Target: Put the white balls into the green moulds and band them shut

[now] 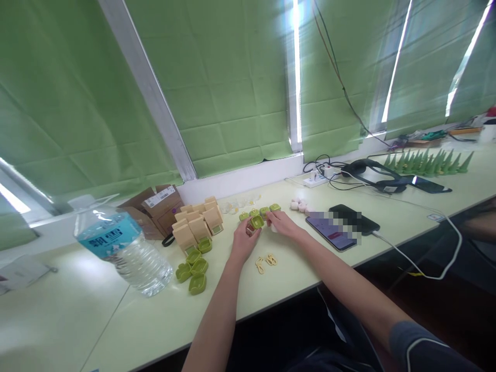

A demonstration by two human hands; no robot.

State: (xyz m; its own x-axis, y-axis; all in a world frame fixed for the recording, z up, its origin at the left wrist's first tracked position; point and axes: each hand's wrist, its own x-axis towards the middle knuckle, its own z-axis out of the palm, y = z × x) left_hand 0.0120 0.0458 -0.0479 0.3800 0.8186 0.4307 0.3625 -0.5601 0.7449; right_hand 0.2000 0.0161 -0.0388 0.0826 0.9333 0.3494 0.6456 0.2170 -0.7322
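My left hand point(245, 238) is closed around a small green square cup point(257, 222), its hollow side facing me. Right beside it, my right hand point(282, 223) has its fingers curled together. A bit of white shows under those fingers, too small to name. Just behind both hands stands a row of small green pieces point(264, 211). Closer to me lie several pale yellow loops point(272, 260). More green cups point(197, 283) are grouped to the left, in front of upright beige blocks point(198, 227).
A large water bottle point(124, 248) and an opened cardboard box point(157, 206) stand left. Small clear pieces point(236, 204) and pinkish-white pieces point(299, 205) sit behind. Rightward are two phones point(331, 232), a cable, a headset point(374, 173), a power strip point(315, 179) and green cones point(430, 163).
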